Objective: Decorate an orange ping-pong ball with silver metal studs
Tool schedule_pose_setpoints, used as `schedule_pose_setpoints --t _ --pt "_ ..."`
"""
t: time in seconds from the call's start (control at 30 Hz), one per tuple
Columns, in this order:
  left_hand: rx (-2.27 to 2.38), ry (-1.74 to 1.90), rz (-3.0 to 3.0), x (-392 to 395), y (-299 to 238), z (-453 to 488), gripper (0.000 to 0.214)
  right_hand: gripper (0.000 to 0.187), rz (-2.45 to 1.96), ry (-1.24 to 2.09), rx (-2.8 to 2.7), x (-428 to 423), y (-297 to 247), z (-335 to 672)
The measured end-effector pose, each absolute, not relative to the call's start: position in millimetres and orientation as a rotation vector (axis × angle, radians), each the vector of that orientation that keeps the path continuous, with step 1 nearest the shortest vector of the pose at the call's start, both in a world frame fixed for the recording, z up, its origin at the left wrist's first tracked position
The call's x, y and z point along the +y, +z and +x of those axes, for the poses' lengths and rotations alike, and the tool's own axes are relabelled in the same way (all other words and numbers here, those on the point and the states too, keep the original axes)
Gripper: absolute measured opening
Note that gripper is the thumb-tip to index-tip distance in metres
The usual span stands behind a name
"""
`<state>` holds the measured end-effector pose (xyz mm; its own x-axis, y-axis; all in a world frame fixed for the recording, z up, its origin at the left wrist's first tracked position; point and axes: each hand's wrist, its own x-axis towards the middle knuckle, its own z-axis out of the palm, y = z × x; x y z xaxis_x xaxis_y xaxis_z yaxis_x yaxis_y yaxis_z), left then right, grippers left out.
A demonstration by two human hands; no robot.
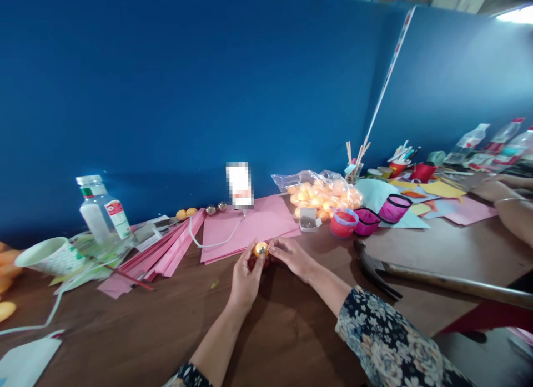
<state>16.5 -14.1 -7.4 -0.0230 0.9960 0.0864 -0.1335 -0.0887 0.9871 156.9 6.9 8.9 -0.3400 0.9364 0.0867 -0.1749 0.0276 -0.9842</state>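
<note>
My left hand (245, 276) is closed around a small orange ball (261, 248) low over the brown table, with the thumb in front. A small dark or metallic piece sits on the near face of the ball; its kind is too small to tell. Something dark red shows under the ball, between my fingers. From the right, my right hand (293, 256) pinches at the ball's edge, thumb and fingertips together. Just beyond both hands lies a stack of pink paper sheets (254, 226). A clear plastic bag (325, 192) of similar orange balls rests behind my right hand.
Right of my hands lie a small open box (308, 220), a red tub (344, 223) and a long-handled hammer (433, 276). Left stand a clear bottle (100, 209) and a paper cup (45, 256). A blue partition (208, 87) closes the back. Another person's arm (514, 212) reaches in at right.
</note>
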Motion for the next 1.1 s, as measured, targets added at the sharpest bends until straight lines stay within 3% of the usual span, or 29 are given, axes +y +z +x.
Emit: schedule_pose_setpoints --t 1.1 --pt "1.098 1.323 1.139 -15.0 -4.2 18.2 0.051 0.028 -0.839 1.553 -1.333 7.9 4.5 157.2"
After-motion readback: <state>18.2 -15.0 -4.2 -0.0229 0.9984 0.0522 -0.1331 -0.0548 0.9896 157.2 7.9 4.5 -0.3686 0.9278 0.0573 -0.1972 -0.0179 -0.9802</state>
